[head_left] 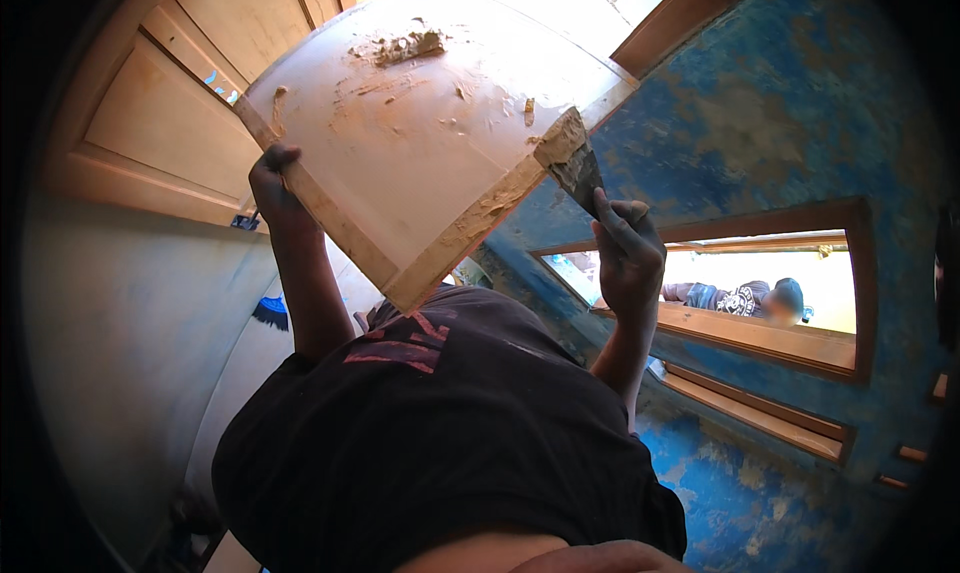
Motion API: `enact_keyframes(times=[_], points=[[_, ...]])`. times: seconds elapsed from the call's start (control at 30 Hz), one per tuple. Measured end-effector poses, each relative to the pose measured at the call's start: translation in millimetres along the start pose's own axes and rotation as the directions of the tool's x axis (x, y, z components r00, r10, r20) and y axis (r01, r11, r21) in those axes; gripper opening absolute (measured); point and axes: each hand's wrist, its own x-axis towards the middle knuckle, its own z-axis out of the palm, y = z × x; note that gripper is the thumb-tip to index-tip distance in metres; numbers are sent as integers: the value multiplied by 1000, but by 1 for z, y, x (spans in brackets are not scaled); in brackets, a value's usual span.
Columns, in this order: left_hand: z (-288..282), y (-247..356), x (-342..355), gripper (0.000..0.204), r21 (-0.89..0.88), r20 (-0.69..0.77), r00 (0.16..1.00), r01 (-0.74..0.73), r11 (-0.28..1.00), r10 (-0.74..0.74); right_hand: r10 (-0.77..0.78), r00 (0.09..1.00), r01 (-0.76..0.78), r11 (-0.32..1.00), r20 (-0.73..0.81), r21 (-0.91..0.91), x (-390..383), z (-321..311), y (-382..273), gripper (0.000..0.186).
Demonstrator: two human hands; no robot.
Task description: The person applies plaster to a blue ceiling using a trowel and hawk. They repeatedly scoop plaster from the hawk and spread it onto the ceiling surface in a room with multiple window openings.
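Observation:
A broad, white, square-cornered board [390, 163] with tan-smeared borders is held up in front of me. My left hand [275, 180] grips its left edge, thumb over the face. Near the top of the board lies a ragged lump of brownish putty [410, 47], with thin smears and small clots around it. My right hand [630, 253] is closed on a putty knife [583, 178], index finger stretched along it. Putty coats the knife's tip, which meets the board's right edge. The knife's handle is mostly hidden in my fingers.
A mottled blue wall [700, 153] stands on the right, with a wood-framed window opening [865, 303]. Through it a person in a dark cap [788, 291] is visible. To the left are a panelled wooden door [150, 133], a pale wall [110, 313] and a blue broom head [271, 313].

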Motion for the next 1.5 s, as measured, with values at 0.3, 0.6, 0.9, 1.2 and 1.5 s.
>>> enact_keyframes(times=[0.3,0.6,0.9,1.2,1.5], points=[[-18,6,7,28,215,137,990,-62,975,33,100,979,-84,992,178,-94,-32,-47,19,27],[-4,24,-2,37,213,-77,988,150,966,-136,-102,907,230,933,410,-275,15,-117,12,29],[-24,23,13,41,259,-19,972,231,938,-234,-121,748,254,960,652,-114,45,-111,15,25],[-38,30,27,39,307,-64,957,288,907,-282,-125,721,171,985,681,1,56,-110,35,24],[-6,7,-15,28,426,36,994,-109,898,104,-6,991,23,992,136,-125,32,-83,15,30]])
